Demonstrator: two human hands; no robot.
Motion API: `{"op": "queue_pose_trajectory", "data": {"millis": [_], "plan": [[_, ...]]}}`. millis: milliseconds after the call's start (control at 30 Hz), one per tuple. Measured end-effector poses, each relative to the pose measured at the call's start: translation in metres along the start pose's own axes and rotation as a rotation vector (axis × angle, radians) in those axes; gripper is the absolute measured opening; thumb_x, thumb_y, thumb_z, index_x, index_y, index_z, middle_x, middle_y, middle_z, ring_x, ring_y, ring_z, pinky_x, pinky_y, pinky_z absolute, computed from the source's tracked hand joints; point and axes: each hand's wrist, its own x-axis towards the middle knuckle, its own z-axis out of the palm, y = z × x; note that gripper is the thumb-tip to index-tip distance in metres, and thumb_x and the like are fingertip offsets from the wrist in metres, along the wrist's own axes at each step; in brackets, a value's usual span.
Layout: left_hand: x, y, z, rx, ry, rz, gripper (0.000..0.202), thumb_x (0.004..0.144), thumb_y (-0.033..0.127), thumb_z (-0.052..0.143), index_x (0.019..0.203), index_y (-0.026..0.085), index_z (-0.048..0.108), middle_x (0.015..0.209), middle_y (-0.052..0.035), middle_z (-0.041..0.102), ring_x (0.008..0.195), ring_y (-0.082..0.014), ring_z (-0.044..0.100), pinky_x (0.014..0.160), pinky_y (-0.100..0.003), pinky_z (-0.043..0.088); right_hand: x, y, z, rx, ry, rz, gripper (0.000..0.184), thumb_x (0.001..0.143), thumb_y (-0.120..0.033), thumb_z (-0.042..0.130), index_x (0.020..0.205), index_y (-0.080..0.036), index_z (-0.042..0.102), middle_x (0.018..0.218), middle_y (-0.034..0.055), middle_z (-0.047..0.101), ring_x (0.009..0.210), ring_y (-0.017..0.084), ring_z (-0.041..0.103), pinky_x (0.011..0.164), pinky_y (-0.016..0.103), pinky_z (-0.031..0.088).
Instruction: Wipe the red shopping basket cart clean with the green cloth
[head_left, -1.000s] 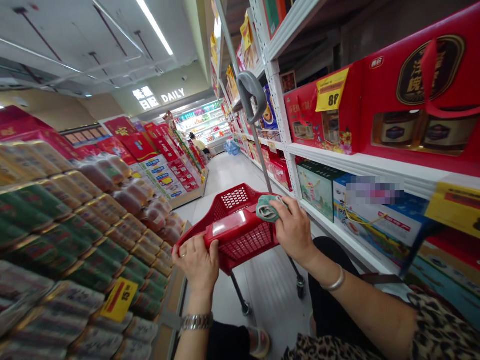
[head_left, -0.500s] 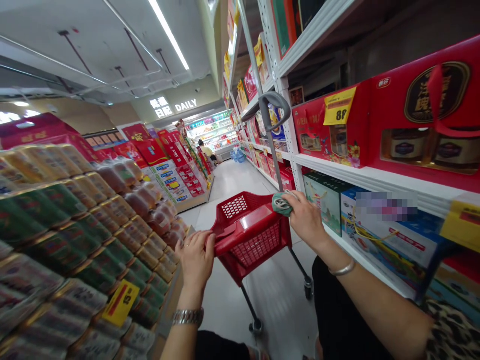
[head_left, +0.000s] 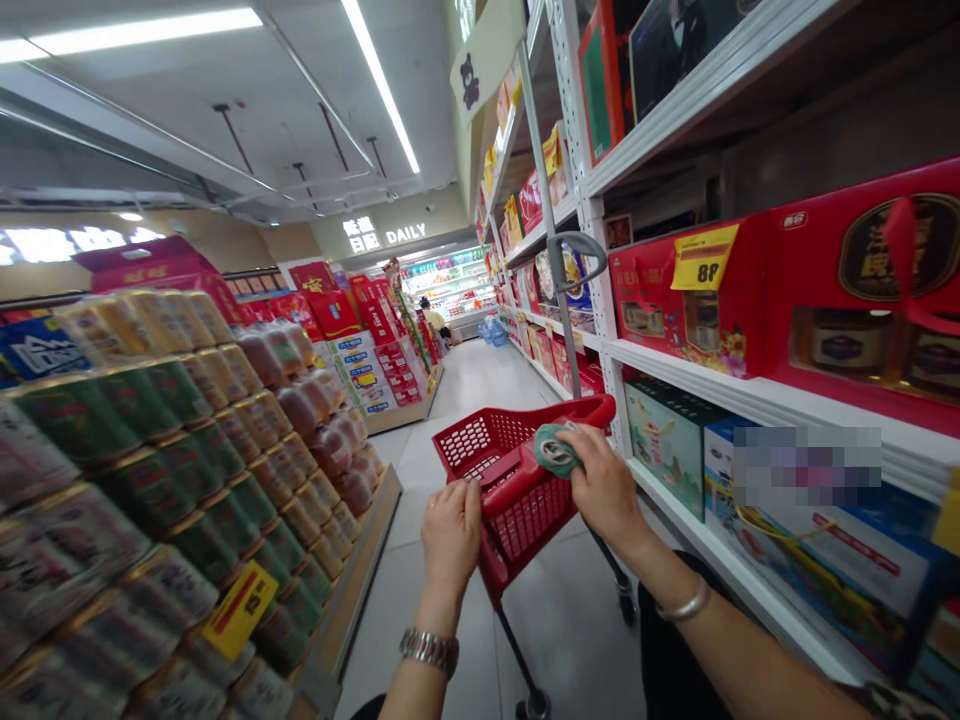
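Note:
A small red shopping cart (head_left: pixel 529 505) with perforated basket walls stands in front of me, tilted in the view. My left hand (head_left: pixel 451 532) is closed around the left end of its handle; a metal watch is on that wrist. At the handle's right end, my right hand (head_left: pixel 604 485) grips a flat green item (head_left: pixel 556 450) with a round black-and-white emblem. That item lies against the red plastic, and its kind is unclear. A silver bangle circles the right wrist. From the cart's far side rises a grey pole (head_left: pixel 541 150) with a looped grey grip (head_left: pixel 577 262).
Stacked packs of cans (head_left: pixel 142 470) line the left, with a yellow price tag (head_left: pixel 240 610). White shelving (head_left: pixel 675 365) with red gift boxes (head_left: pixel 690 295) runs along the right. Pale floor (head_left: pixel 480 375) leads to a lit refrigerated display (head_left: pixel 450 280), where a person (head_left: pixel 435 318) is low down.
The view has turned left and tilted up, so a bear sign atop the pole now shows. The cart has swung to point more right. Both hands keep their hold.

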Motion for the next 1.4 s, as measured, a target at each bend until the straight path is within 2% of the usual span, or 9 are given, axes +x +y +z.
{"op": "queue_pose_trajectory", "data": {"millis": [100,233,333,433,633,967,1200,1300,1400], "plan": [[-0.003,0.006,0.001,-0.016,-0.001,0.022,0.044,0.102,0.035,0.032,0.074,0.023,0.064,0.081,-0.0042,0.073,0.079,-0.0188,0.066,0.082,-0.034,0.050,-0.018,-0.030,0.003,0.002,-0.018,-0.059,0.048,0.079,0.001,0.045,0.115,-0.023,0.068,0.122,0.0087,0.068,0.105,0.023,0.066,0.084,0.035,0.054],[-0.009,0.006,0.004,-0.075,0.013,0.024,0.045,0.103,0.030,0.027,0.083,0.022,0.066,0.086,-0.0059,0.074,0.083,-0.0200,0.067,0.083,-0.037,0.051,-0.039,-0.063,0.003,0.025,-0.047,-0.174,0.047,0.083,0.000,0.046,0.116,-0.023,0.069,0.121,0.0093,0.069,0.095,0.021,0.066,0.079,0.034,0.052],[-0.014,0.000,0.005,-0.099,0.020,0.022,0.042,0.102,0.027,0.028,0.091,0.021,0.068,0.094,-0.0086,0.076,0.089,-0.0214,0.069,0.087,-0.040,0.052,-0.045,-0.074,-0.001,0.033,-0.017,-0.265,0.042,0.088,-0.002,0.047,0.113,-0.024,0.071,0.118,0.0089,0.070,0.090,0.020,0.065,0.078,0.033,0.049],[-0.017,-0.001,0.004,-0.094,0.020,0.011,0.042,0.101,0.027,0.028,0.094,0.020,0.068,0.096,-0.0096,0.076,0.093,-0.0225,0.069,0.090,-0.042,0.052,-0.044,-0.074,-0.006,0.016,0.020,-0.335,0.036,0.092,-0.005,0.049,0.112,-0.024,0.073,0.117,0.0089,0.071,0.091,0.020,0.064,0.079,0.034,0.047],[-0.021,0.011,-0.001,-0.114,-0.028,0.011,0.042,0.102,0.030,0.027,0.091,0.022,0.067,0.095,-0.0068,0.075,0.093,-0.0219,0.067,0.089,-0.040,0.048,-0.034,-0.049,-0.019,-0.089,0.040,-0.325,0.035,0.092,-0.005,0.052,0.112,-0.026,0.073,0.121,0.0070,0.070,0.093,0.019,0.063,0.082,0.034,0.043],[-0.026,0.035,-0.004,-0.140,0.005,0.070,0.043,0.103,0.033,0.028,0.085,0.023,0.066,0.090,-0.0045,0.075,0.090,-0.0209,0.066,0.087,-0.037,0.045,0.000,0.029,-0.045,-0.316,-0.029,-0.249,0.046,0.086,-0.001,0.050,0.116,-0.027,0.073,0.129,0.0067,0.068,0.103,0.020,0.063,0.086,0.034,0.040],[-0.028,0.041,-0.001,-0.137,0.029,0.063,0.044,0.104,0.034,0.028,0.088,0.022,0.067,0.092,-0.0041,0.075,0.093,-0.0211,0.066,0.091,-0.038,0.044,0.045,0.073,-0.044,-0.439,-0.113,0.013,0.050,0.079,-0.001,0.049,0.117,-0.023,0.073,0.126,0.0095,0.068,0.096,0.021,0.063,0.079,0.032,0.041],[-0.031,0.045,0.001,-0.124,0.048,0.061,0.044,0.104,0.032,0.028,0.086,0.022,0.067,0.092,-0.0042,0.075,0.093,-0.0207,0.066,0.089,-0.038,0.045,0.051,0.079,-0.040,-0.400,-0.125,0.116,0.053,0.077,-0.001,0.047,0.117,-0.025,0.072,0.126,0.0082,0.068,0.101,0.022,0.063,0.078,0.031,0.044],[-0.033,0.053,0.003,-0.115,0.070,0.056,0.043,0.105,0.030,0.028,0.090,0.022,0.068,0.093,-0.0047,0.075,0.093,-0.0205,0.066,0.089,-0.038,0.046,0.044,0.075,-0.041,-0.334,-0.090,0.145,0.053,0.076,-0.002,0.045,0.115,-0.025,0.072,0.126,0.0078,0.067,0.109,0.024,0.063,0.080,0.032,0.048]]}}
